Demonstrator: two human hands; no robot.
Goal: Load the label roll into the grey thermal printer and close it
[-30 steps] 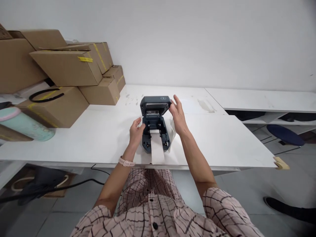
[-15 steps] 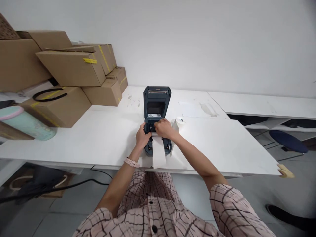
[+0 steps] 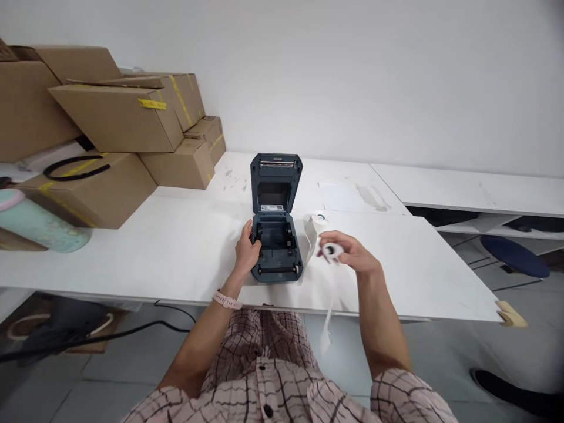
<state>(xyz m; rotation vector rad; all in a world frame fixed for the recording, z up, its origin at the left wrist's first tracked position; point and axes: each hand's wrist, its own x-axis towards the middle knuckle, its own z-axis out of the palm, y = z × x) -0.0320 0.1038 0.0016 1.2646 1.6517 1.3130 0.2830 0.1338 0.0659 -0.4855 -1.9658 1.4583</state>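
A dark label printer (image 3: 277,258) stands on the white table with its lid (image 3: 277,182) raised, its roll compartment bare. My left hand (image 3: 247,249) grips the printer's left side, thumb over the rim. To the right of the printer, my right hand (image 3: 348,251) is closed round a small white label roll (image 3: 332,251), held above the table. A loose paper strip (image 3: 326,332) hangs below it past the table's front edge. A second white label roll (image 3: 319,218) stands between printer and right hand, some of its paper unwound.
Cardboard boxes (image 3: 114,117) are stacked at the left, with a black band (image 3: 77,167) on one. A mint-green tumbler (image 3: 44,223) lies beside them. A white sheet (image 3: 339,197) lies behind the rolls. At the right are a blue stool (image 3: 514,255) and someone's dark shoe (image 3: 506,388).
My right hand has lifted the small label roll out of the printer and carried it right, its paper strip trailing. My left hand has stayed on the printer's left side, its thumb now at the rim.
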